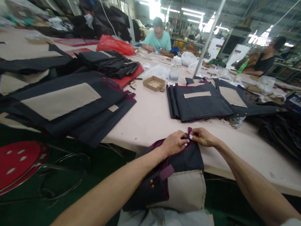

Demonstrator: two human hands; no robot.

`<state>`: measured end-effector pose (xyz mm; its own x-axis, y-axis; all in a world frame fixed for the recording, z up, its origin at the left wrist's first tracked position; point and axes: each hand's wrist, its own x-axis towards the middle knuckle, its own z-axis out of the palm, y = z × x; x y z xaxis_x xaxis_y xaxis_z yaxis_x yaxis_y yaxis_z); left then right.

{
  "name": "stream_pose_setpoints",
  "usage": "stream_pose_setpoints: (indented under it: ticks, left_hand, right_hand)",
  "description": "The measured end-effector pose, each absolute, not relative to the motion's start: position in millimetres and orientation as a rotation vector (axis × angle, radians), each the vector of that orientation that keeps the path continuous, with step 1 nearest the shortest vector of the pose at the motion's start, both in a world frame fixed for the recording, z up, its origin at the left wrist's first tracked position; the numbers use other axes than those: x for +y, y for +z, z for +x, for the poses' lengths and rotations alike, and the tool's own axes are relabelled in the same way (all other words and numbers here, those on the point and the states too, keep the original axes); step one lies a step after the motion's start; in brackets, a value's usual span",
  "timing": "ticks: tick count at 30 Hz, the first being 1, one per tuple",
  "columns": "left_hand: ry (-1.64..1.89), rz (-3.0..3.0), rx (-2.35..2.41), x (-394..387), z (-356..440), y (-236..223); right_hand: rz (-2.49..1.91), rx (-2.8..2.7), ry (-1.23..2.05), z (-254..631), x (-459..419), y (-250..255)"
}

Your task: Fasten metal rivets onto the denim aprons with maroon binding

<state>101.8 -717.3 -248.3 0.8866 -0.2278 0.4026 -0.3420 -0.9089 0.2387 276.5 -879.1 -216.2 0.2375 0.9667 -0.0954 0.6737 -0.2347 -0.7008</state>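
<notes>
A dark denim apron piece [185, 158] with maroon trim and a beige panel hangs over the table's front edge onto my lap. My left hand [175, 142] lies on its top edge, fingers curled and pinching the maroon trim. Directly to its right, my right hand [202, 137] pinches the same maroon strap end [189, 130], with white tape on a fingertip. Both hands meet at that strap. Small brass studs [151, 183] show on the piece's lower left.
Stacks of dark aprons lie at left [70, 103] and centre right [199, 102] on the pale table [150, 119]. A small cardboard box [154, 83] and a clear bottle [174, 70] stand farther back. A red stool [18, 161] is at lower left. Two people sit beyond.
</notes>
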Motion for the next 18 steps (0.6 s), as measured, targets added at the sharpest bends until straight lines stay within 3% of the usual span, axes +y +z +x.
stream_pose_setpoints:
  ticks: [18]
  left_hand:
    - [0.571,2.818,-0.359,-717.0,100.3,-247.1]
  right_hand:
    - [-2.081,-1.087,0.997,297.0,-848.5,-214.2]
